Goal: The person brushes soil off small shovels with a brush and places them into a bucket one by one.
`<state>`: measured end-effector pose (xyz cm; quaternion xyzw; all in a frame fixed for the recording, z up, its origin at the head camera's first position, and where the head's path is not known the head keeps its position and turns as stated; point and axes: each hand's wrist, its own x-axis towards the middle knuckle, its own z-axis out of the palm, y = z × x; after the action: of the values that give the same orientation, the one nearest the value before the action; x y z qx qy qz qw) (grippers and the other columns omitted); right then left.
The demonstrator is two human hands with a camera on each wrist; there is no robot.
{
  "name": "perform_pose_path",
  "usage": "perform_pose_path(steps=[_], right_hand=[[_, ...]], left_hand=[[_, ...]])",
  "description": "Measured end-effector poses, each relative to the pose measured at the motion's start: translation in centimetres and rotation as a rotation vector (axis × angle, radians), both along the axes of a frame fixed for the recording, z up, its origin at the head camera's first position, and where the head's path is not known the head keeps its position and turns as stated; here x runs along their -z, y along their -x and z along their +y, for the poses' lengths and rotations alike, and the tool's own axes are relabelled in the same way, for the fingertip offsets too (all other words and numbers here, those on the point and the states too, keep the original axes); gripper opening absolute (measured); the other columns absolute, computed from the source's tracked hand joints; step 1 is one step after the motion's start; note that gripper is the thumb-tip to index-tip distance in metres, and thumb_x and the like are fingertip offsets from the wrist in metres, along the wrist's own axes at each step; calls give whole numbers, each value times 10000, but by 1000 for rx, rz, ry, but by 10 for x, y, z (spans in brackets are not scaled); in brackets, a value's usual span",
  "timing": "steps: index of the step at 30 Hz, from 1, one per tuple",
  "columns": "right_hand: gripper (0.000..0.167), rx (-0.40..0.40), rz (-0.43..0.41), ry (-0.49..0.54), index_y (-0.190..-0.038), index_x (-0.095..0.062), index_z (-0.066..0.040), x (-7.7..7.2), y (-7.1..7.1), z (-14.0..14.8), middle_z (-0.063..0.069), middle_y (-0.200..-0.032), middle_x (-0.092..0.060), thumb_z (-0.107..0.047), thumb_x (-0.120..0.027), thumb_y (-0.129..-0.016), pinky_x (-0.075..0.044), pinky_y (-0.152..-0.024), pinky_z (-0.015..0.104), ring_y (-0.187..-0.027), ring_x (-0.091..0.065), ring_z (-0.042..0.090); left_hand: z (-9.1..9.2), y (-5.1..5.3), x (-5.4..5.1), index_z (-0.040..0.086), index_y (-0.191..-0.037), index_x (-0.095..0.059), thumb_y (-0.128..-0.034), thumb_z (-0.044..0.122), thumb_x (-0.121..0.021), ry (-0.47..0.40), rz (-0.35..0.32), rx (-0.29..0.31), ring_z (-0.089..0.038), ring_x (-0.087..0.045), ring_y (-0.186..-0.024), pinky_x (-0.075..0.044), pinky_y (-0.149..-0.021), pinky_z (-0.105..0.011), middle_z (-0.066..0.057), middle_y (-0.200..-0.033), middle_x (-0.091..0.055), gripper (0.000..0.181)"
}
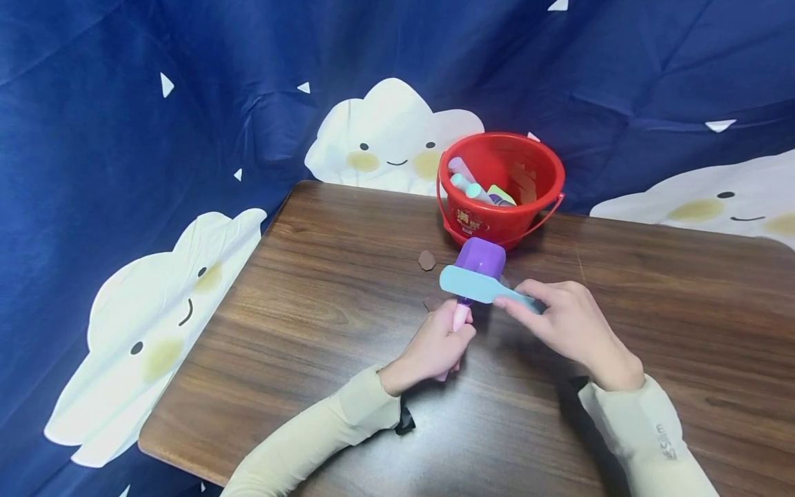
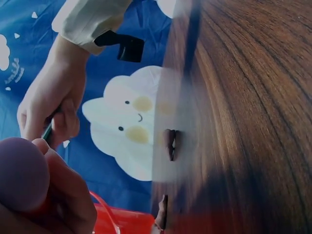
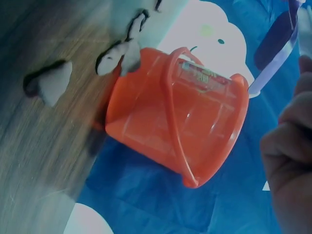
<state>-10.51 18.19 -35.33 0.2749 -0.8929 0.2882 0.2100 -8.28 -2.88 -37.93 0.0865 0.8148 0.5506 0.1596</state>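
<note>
My left hand (image 1: 433, 345) grips the pink handle of a purple toy shovel (image 1: 488, 255), whose blade points away toward the bucket. Its rounded lilac handle end (image 2: 22, 173) shows large in the left wrist view. With my right hand (image 1: 574, 323) I hold a light blue, flat-bladed toy tool (image 1: 468, 284). That blade lies across the shovel's neck in the head view; whether they touch, I cannot tell. Below the tools, a brown flat piece (image 1: 433, 302) is partly hidden, and another brown piece (image 1: 426, 260) lies farther back. More pieces (image 3: 56, 80) appear in the right wrist view.
A red bucket (image 1: 497, 224) stands at the table's back, just beyond the shovel, its handle hanging down in front. Several pastel toy handles (image 1: 477, 191) stick up inside it. The wooden table (image 1: 298, 304) meets a blue cloth (image 1: 205, 41) with clouds behind and left.
</note>
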Motion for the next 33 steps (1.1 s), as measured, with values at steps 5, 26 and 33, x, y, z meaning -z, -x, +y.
perform_pose_path(steps=[5,26,33], right_hand=[[169,3,-60,-23,-819,-695,-246,0,4,6,-177,-527,-407,-229,-833,-723,-268,-459,124,-477,-340,9],[218,434,-30,197,-844,-741,-53,-2,6,20,85,-506,-564,-265,-770,-801,-257,-452,241,-463,-429,118],[178,102,-1,68,-854,-748,-157,-17,-6,-2,-112,-536,-556,-225,-837,-716,-306,-468,150,-491,-376,-14]], left_hand=[[-2,0,0,88,-981,-505,-868,83,-488,12,3,0,-95,-468,-345,-411,-309,-263,-16,-583,-488,114],[-8,5,-4,150,-900,-535,-860,141,-564,238,200,85,-61,-468,-568,-392,-472,-197,33,-700,-519,50],[-8,6,-4,154,-897,-538,-857,139,-560,252,201,71,-75,-461,-559,-382,-470,-208,33,-665,-490,49]])
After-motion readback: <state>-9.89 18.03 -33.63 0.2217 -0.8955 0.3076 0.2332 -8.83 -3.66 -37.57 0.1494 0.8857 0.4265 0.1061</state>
